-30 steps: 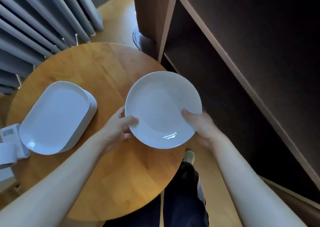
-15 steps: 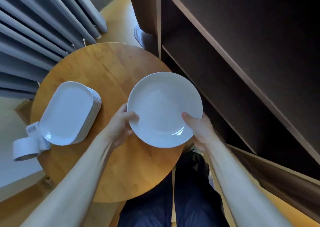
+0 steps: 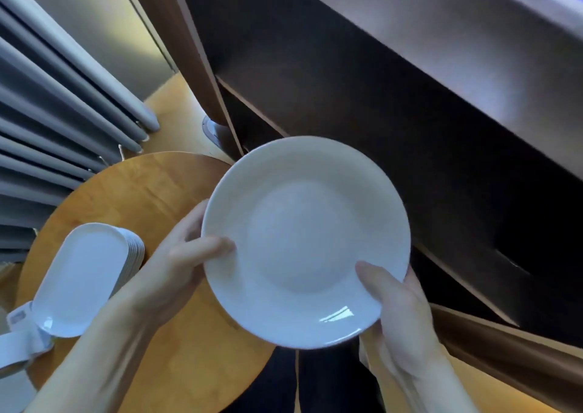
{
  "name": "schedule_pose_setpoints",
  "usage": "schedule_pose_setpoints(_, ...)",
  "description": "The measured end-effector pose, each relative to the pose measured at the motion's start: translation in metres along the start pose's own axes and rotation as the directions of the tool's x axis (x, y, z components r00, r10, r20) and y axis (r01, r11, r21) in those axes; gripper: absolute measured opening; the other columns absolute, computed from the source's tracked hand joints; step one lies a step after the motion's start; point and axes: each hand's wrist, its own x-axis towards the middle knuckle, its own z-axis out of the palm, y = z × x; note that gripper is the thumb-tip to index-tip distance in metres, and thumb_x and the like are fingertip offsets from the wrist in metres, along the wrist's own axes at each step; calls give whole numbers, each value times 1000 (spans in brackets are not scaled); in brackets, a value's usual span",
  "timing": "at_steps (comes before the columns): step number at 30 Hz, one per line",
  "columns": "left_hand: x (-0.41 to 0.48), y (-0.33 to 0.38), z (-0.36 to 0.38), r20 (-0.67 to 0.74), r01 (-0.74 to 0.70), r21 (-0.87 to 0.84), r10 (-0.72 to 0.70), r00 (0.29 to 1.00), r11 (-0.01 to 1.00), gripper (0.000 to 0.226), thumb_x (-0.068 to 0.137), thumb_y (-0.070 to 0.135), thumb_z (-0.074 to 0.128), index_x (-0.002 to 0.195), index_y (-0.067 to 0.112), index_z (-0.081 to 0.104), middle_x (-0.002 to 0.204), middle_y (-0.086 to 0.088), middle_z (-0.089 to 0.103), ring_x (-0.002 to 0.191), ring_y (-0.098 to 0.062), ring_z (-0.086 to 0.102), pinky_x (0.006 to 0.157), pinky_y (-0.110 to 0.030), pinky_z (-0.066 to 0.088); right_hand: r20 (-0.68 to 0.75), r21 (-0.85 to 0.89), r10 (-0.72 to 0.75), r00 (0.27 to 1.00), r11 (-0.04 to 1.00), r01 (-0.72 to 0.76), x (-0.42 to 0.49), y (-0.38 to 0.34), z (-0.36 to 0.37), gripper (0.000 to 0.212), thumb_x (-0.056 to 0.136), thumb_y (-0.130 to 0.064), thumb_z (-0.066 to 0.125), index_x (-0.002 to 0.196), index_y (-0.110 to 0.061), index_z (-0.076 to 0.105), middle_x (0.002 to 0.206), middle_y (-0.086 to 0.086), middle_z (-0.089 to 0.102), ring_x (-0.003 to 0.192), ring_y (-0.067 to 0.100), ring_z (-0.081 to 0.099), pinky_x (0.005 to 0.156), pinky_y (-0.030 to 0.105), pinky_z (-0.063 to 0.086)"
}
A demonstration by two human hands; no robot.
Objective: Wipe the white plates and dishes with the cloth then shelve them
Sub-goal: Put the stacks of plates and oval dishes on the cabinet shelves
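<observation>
I hold a round white plate (image 3: 303,239) level in front of me with both hands. My left hand (image 3: 176,267) grips its left rim, thumb on top and fingers underneath. My right hand (image 3: 394,305) grips the lower right rim the same way. The plate hangs over the right edge of the round wooden table (image 3: 132,198), close to the dark shelf unit (image 3: 394,122). A stack of several white oval dishes (image 3: 85,277) lies on the table's left side. No cloth is in view.
A white strap-like device (image 3: 19,340) sits at the table's left edge beside the oval dishes. Grey curtain folds (image 3: 56,103) hang at the far left. The shelf unit's wooden side post (image 3: 195,65) stands behind the table. My dark trousers show below the plate.
The plate has come up from just above the table and moved right toward the shelf unit. My view has tilted upward. Both hands keep the same grip.
</observation>
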Motion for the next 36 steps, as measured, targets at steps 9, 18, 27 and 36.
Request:
schedule_pose_setpoints(9,51,31,79,128,-14,65,6,992,998,67,67,36,68,132,22,59,119,-9,72,106,-33,70,77,-42,57,-211,-43,-88,974,996,81,1,-57,-58,33,94,-6,60,108,-28,81,110,-2,79,102,16,75,89,43,52)
schedule_pose_setpoints(18,120,51,145,212,69,292,-135,968,954,28,70,39,61,92,38,78,93,8,79,84,-12,76,62,-25,60,-407,141,-14,913,987,78,14,-63,-102,31,97,-5,58,121,-20,70,106,-4,79,98,19,75,85,47,59)
schedule_pose_setpoints(27,172,59,188,166,-39,334,-18,986,942,76,82,68,57,144,25,53,129,4,69,116,-17,66,103,-42,52,-469,401,105,877,910,106,33,-54,-92,33,97,-10,60,129,-13,66,122,15,73,111,42,69,84,64,59)
schedule_pose_setpoints(36,182,53,199,159,-90,123,70,985,988,72,85,60,56,147,24,50,147,4,56,135,-15,51,119,-43,34,-608,458,71,791,845,277,65,-73,-66,19,95,-13,55,110,-19,65,120,16,66,105,43,68,87,70,55)
